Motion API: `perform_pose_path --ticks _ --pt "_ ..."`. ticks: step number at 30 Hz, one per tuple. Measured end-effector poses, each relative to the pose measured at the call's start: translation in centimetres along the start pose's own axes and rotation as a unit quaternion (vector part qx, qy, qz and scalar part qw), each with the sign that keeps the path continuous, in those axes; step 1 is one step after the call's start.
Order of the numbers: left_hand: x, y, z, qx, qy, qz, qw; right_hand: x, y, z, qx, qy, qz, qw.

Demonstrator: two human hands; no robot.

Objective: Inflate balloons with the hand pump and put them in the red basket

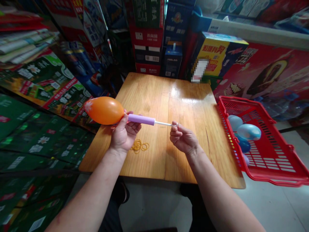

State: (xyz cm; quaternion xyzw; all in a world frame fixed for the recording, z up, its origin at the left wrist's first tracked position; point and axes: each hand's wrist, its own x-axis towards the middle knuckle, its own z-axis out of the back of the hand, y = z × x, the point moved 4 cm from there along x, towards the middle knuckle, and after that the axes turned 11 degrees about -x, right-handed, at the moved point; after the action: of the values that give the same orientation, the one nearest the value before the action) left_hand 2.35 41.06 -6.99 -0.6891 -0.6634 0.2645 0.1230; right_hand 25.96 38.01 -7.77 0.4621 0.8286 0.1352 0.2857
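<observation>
An inflated orange balloon (105,110) sits on the nozzle end of a purple hand pump (142,119). My left hand (124,132) grips the balloon's neck against that end of the pump, thumb on top. The pump's white rod (164,123) is drawn out to the right. My right hand (183,137) is closed round the handle at the rod's end, most of which the fingers hide. Beneath the pump, close to my left hand, a small heap of yellow rubber bands (138,146) lies on the wooden table (154,164).
A red basket (272,178) with several blue balloons (249,132) stands right of the table. Stacked green cartons (33,141) line the left side. Drink boxes (147,53) and a yellow-and-blue carton (214,54) stand behind the table, with a pink freezer front (267,71) at right.
</observation>
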Motion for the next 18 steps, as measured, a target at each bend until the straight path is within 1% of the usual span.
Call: perform_pose_path --ticks 2,5,7,10,12,15,18 --pt "-0.3 0.1 -0.1 -0.001 0.008 0.001 1.000 0.0 -0.2 0.1 0.014 -0.012 0.001 1.000" --pt "-1.1 1.5 -0.3 0.003 0.023 0.050 0.999 0.5 -1.7 -0.1 0.030 -0.013 -0.017 0.999" --pt "-1.5 2.5 -0.3 0.001 0.023 0.072 0.997 0.8 -2.7 -0.3 0.037 -0.008 -0.025 0.999" --pt "-1.5 3.0 -0.2 -0.005 0.015 0.068 0.998 1.1 -3.1 -0.5 0.042 -0.001 -0.021 0.999" --pt "-1.2 2.7 -0.1 -0.006 0.010 0.066 0.998 1.0 -2.6 -0.5 0.030 0.003 -0.020 0.999" --pt "-0.6 1.5 0.0 -0.006 0.008 0.062 0.998 0.5 -1.2 -0.2 -0.008 0.014 -0.012 1.000" --pt "-0.2 0.0 0.0 -0.010 0.008 0.025 1.000 0.0 0.1 0.0 -0.007 0.020 0.011 1.000"
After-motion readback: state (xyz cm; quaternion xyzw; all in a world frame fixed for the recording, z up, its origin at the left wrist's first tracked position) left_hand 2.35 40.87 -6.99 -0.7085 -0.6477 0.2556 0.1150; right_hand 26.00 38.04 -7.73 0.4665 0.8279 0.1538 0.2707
